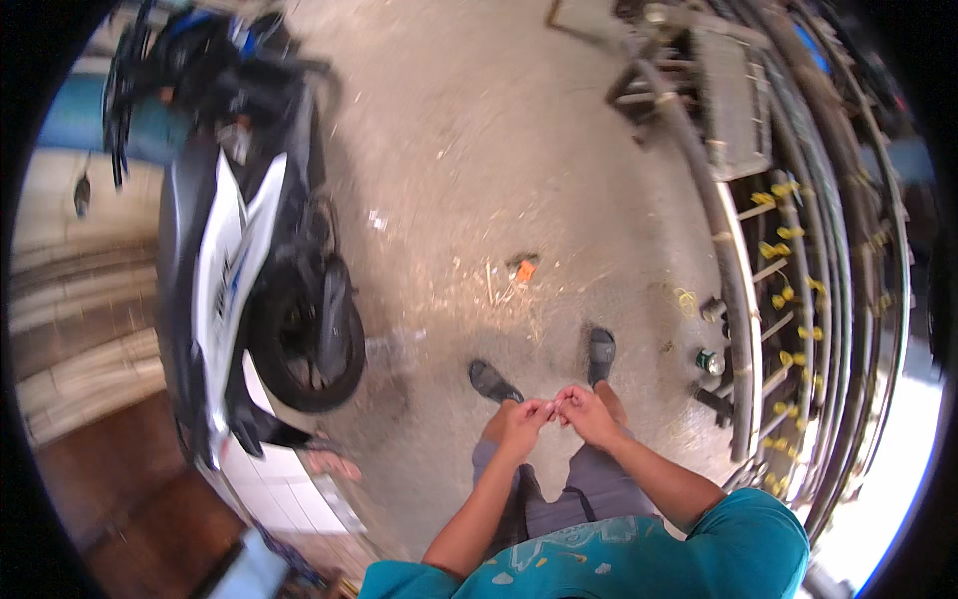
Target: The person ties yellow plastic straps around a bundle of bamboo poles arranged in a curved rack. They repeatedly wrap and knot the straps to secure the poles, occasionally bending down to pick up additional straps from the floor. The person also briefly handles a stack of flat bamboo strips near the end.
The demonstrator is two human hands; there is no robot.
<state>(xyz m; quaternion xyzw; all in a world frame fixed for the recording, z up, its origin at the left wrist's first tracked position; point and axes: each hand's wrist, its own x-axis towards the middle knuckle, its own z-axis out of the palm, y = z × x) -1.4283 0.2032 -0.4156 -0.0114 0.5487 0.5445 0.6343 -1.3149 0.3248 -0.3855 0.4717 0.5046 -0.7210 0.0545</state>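
Both of my hands meet in front of my thighs, above the concrete floor point(469, 180). My left hand point(526, 419) has its thumb and fingers pinched together. Touching it at the fingertips, my right hand point(587, 412) is curled in a similar pinch. Whatever may be between the fingers is too small and blurred to name. Below the hands are my grey trousers point(609, 479) and my dark sandals point(492, 380).
On the left stands a black and white motorbike point(235, 250) beside a white tiled ledge point(289, 494). A rack of poles point(733, 299) with yellow ties point(783, 250) lines the right, a green can point(710, 360) near its foot. Straw and an orange scrap point(525, 271) litter the floor ahead.
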